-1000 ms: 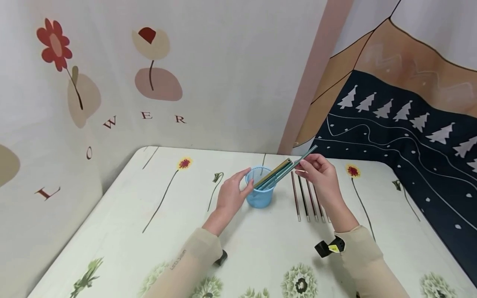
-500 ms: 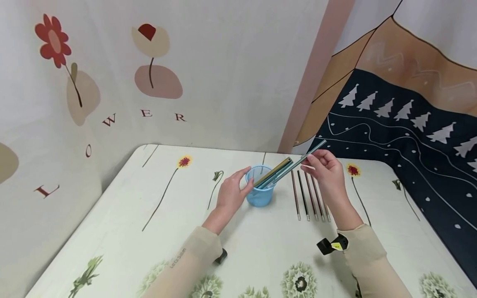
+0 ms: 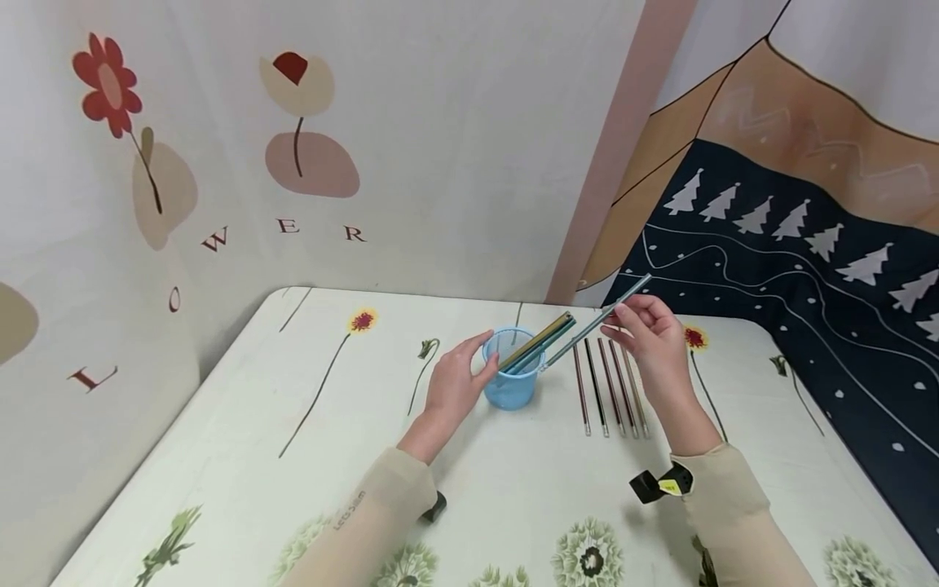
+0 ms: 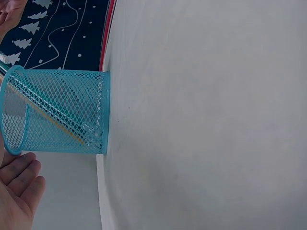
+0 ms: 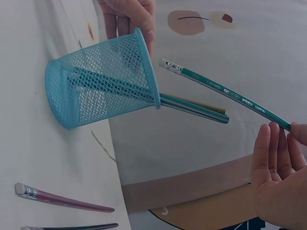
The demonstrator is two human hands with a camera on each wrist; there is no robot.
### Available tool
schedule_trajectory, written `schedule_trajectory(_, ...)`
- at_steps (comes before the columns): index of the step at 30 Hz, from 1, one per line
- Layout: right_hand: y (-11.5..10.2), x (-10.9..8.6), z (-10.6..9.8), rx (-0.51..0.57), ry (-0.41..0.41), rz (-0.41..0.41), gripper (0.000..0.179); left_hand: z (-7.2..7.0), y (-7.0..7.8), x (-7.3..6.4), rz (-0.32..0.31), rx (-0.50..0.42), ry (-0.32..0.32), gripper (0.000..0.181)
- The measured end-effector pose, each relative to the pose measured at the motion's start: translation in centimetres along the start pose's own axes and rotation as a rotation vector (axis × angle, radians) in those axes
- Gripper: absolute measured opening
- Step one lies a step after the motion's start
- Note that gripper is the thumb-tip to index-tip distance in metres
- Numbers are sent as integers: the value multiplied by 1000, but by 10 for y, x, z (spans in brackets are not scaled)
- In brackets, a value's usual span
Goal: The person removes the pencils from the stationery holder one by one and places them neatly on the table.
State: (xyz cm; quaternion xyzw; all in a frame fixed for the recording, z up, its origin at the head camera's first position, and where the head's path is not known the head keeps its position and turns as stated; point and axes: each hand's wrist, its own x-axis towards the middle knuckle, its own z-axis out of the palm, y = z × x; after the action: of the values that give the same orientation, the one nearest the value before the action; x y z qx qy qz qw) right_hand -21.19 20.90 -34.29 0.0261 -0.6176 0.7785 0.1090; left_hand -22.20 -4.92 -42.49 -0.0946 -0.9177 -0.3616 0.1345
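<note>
A light blue mesh pencil cup [image 3: 511, 390] stands on the table with several pencils [image 3: 539, 342] leaning in it, green and gold ones among them. My left hand [image 3: 456, 377] holds the cup at its rim from the left, thumb on the near side and fingers on the far side. Between thumb and fingers, my right hand [image 3: 655, 338] pinches a green pencil [image 5: 230, 93] near its far end. That pencil slants, its white eraser end lower and just outside the cup's rim in the right wrist view.
Right of the cup, several pencils [image 3: 605, 387] lie side by side, with their eraser ends toward me. The white table [image 3: 352, 489] has printed flowers. Behind it hangs a pale printed curtain [image 3: 455, 163], with a dark tree-patterned cloth [image 3: 792, 269] at the right.
My right hand has drawn the green pencil up and to the right, out of the cup. The left hand and the cup have stayed in place.
</note>
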Motion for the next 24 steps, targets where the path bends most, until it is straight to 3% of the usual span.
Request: schedule_trajectory(24, -5, -1, -27, 50, -10, -60, 10, 2, -1, 0, 9, -1, 10, 44)
